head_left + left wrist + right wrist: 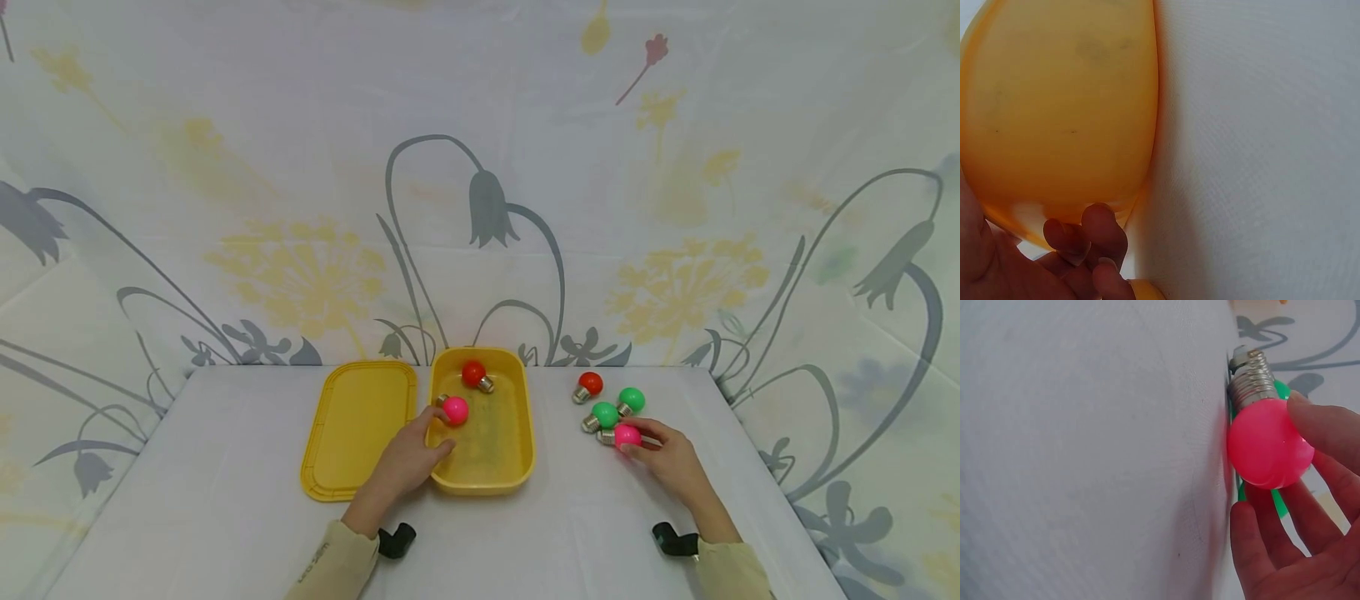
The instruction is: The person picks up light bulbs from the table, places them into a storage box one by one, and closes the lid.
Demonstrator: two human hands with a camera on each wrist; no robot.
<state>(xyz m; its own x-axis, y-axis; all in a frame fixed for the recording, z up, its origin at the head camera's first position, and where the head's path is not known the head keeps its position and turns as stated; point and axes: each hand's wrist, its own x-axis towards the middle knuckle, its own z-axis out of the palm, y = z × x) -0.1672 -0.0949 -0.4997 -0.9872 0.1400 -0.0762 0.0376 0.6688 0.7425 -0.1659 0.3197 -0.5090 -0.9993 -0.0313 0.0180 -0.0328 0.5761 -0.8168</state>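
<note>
My left hand [408, 457] grips the left rim of a yellow plastic tub [483, 488], thumb over the edge and several fingers outside against its wall [1063, 125]. Inside the tub, a pink light bulb [456, 410] lies close to the left fingertips, and a red light bulb [473, 372] lies at the far end. On the right, my right hand [673, 467] pinches another pink light bulb [1269, 444] by its round globe, its metal screw base pointing away from the palm. That bulb is close to the table, beside a green bulb [604, 414].
A second green bulb [632, 400] and a red bulb [591, 382] lie just behind the right hand's bulb. To the left of the tub, a flat yellow lid [360, 408] rests on the white table [540, 542]. A flower-print cloth [465, 275] hangs behind.
</note>
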